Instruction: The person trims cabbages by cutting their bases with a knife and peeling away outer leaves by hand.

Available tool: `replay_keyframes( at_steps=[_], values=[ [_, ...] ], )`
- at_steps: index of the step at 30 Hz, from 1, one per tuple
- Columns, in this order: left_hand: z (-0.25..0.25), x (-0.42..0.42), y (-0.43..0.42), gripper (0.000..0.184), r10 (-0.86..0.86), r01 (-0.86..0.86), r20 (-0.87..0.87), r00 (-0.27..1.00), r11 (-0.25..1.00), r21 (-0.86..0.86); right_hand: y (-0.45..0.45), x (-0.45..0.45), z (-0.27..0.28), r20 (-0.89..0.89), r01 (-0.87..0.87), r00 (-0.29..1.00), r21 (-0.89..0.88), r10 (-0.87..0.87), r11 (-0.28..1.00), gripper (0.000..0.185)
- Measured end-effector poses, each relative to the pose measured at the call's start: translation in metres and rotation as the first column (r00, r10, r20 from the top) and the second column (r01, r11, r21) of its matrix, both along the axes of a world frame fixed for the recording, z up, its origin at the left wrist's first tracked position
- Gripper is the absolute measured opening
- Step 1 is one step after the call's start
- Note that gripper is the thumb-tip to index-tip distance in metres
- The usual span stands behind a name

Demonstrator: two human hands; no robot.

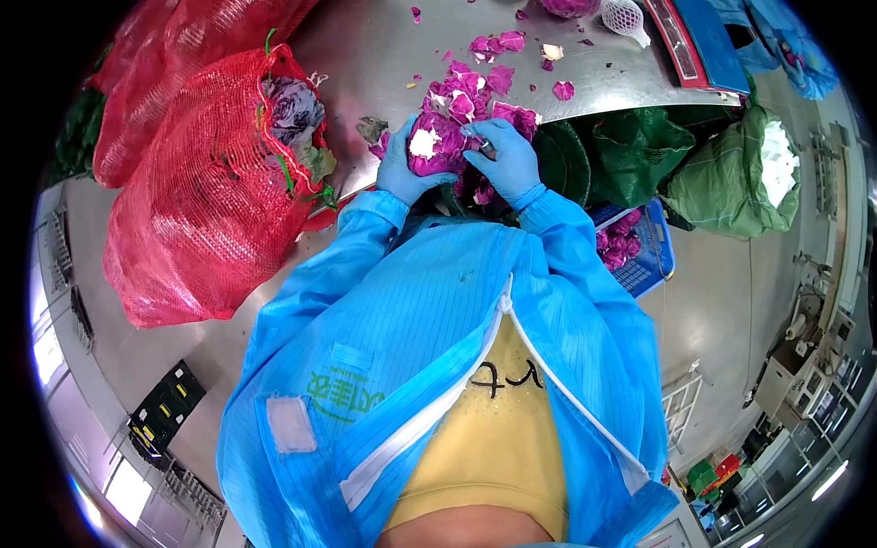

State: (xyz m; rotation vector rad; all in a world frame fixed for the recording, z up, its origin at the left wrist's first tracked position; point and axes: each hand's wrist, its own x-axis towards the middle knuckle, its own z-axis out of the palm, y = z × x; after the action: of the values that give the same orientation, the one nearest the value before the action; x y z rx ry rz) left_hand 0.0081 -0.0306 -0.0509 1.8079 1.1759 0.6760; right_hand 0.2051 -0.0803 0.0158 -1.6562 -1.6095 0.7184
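Observation:
A purple cabbage (444,157) with a white cut stem end facing up rests in my left hand (406,172), whose gloved fingers wrap its left and lower sides. My right hand (510,163), also in a blue glove, is at the cabbage's right side. Its fingers are closed around a small knife (489,153), of which only a short dark part shows; the blade is mostly hidden. Torn purple leaves (461,91) lie heaped just beyond the cabbage on the metal table (375,64).
Red mesh sacks (201,192) of cabbages stand at the left. At the right are a dark green tub (562,160), green sacks (722,187) and a blue crate (653,242) with purple cabbages. A white foam net (625,18) and a blue-and-red bin (690,46) sit at the far right.

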Motion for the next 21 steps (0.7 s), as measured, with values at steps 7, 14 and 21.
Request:
replay_keyframes(
  at_steps=[7,14,21],
  values=[
    [-0.002,-0.002,0.001,0.117,-0.025,0.026,0.068,0.997,1.0,-0.016,0.004,0.005,-0.021,-0.057,-0.043,0.997,0.007,0.044,0.999,0.037],
    [0.001,-0.002,0.007,0.113,-0.004,0.024,0.177,0.984,0.993,-0.112,0.024,0.017,-0.021,-0.133,-0.155,0.981,-0.087,0.143,0.984,0.021],
    [0.023,0.001,0.016,0.102,0.153,-0.115,0.131,0.98,0.958,-0.261,0.017,0.014,-0.031,-0.319,-0.058,0.945,0.046,0.07,0.997,0.02]
  ],
)
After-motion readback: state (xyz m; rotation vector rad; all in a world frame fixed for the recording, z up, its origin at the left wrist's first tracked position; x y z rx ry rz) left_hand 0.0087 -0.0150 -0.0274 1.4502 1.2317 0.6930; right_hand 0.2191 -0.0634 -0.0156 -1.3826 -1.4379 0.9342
